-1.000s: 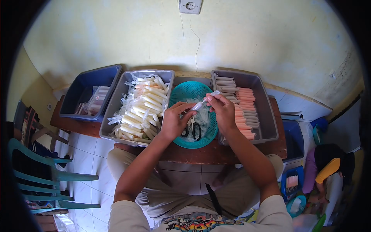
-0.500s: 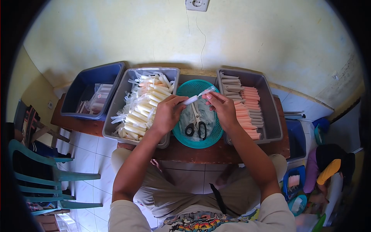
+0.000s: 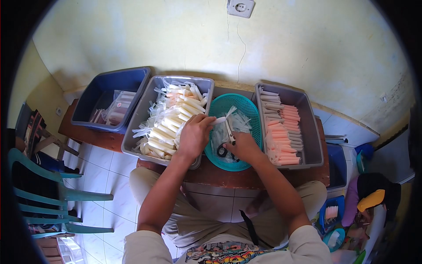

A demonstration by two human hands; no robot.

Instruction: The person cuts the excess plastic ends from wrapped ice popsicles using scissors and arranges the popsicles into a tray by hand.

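My left hand [image 3: 195,135] pinches a pale, filled plastic tube [image 3: 219,120], which looks like an ice pop, with its loose clear end pointing right. Fingers of my right hand [image 3: 247,147] close round the black handles of the scissors [image 3: 229,131]. The scissor blades point up toward the tube's clear end; whether they touch it I cannot tell. Beneath both hands stands a teal mesh basket [image 3: 255,104] holding clear plastic scraps [image 3: 241,121]. Left of it, a grey bin [image 3: 206,82] is heaped with cream tubes [image 3: 160,135] with long plastic ends.
To the right, another grey bin [image 3: 313,132] holds stacked pink and brownish tubes [image 3: 281,132]. A dark blue bin [image 3: 83,103] with bagged tubes is at far left. All stand on a wooden bench [image 3: 211,177]. A green chair [image 3: 66,193] and another person [image 3: 371,193] flank me.
My right hand has let go of the tube's clear end and moved down onto the scissors in the basket. My left hand still holds the tube. The view has shifted slightly.
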